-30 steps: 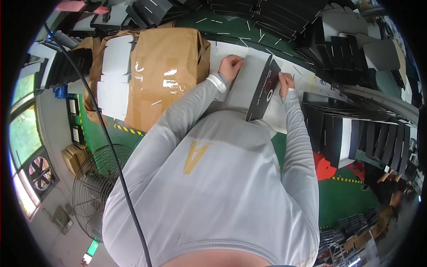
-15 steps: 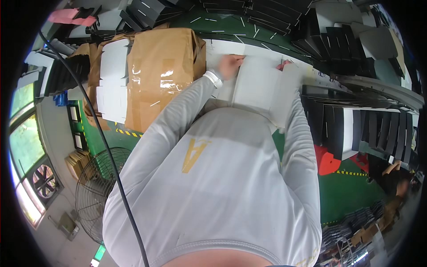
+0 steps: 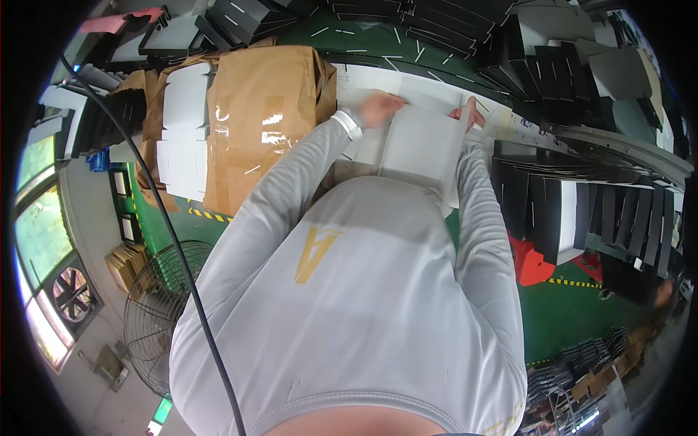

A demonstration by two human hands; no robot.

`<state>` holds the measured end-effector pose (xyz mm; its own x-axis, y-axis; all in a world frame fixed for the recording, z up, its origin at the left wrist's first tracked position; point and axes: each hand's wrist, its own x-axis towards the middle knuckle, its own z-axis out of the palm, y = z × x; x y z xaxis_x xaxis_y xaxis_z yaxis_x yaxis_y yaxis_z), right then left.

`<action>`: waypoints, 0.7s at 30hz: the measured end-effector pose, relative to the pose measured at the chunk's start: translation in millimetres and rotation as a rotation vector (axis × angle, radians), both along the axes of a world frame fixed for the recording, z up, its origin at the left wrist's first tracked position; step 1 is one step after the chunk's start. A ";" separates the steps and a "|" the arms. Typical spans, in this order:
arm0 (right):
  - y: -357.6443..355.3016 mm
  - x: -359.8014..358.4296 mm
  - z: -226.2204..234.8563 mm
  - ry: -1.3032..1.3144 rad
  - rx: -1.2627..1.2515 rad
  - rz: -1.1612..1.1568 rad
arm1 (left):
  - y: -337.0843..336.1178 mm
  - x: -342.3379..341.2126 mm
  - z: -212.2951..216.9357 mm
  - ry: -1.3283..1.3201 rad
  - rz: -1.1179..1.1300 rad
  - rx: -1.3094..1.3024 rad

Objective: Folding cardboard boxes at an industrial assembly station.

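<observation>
The big brown cardboard box (image 3: pixel 251 120) with shiny tape sits at about ten o'clock, with a stack of flat white card sheets (image 3: pixel 182 131) lying on its left side. Just right of it, the left hand (image 3: pixel 378 109) rests on the top left corner of a flat white cardboard sheet (image 3: pixel 422 149); the hand is blurred, so I cannot tell if the fingers pinch the sheet or only press on it. The right hand (image 3: pixel 469 115) is at the sheet's top right corner, fingers curled over the edge and closed on it. To do this well, I think both hands should hold the corners evenly and keep the sheet flat, so it does not bend the wrong way. The sheet is plain, white, smooth and roughly square, and sits at twelve o'clock in front of the chest. At three o'clock stand rows of black folded cardboard pieces (image 3: pixel 582 218).
</observation>
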<state>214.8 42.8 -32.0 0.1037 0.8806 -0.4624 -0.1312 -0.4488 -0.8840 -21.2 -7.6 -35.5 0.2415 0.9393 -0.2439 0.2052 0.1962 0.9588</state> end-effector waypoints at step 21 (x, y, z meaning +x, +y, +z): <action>-1.6 3.3 -7.5 0.111 0.056 -0.060 | 43.5 8.9 51.1 0.611 -0.346 0.447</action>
